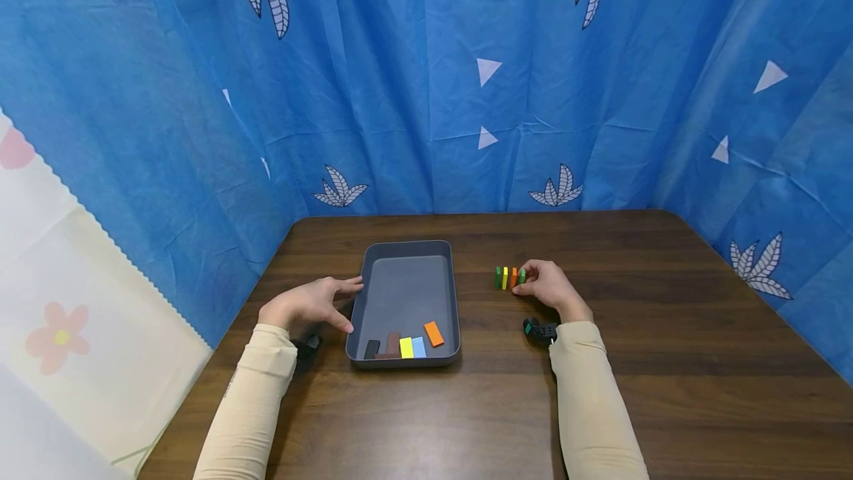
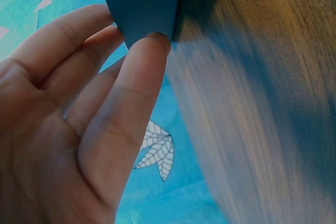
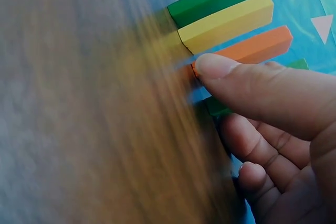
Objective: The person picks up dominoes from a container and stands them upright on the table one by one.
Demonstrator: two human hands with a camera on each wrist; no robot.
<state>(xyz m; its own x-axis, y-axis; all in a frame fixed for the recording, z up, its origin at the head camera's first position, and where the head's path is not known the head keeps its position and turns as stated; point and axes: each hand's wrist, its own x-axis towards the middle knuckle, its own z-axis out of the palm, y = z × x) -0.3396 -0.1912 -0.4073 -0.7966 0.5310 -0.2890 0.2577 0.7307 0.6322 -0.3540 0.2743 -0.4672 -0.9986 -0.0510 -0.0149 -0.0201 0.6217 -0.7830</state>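
Orange rectangular block (image 1: 514, 278), right of centre, stands narrowly spaced between yellow block (image 1: 505, 278) and green block (image 1: 523, 276), right hand (image 1: 548, 286) thumb touching, grip unclear; left hand (image 1: 309, 302), unclenched, touches grey rectangular tray (image 1: 403, 364) edge.

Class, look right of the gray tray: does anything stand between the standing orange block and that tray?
Yes: the upright yellow block, then the dark green block, stand on the table between the orange block and the tray, whose raised right wall comes next. Nothing else visible intervenes.
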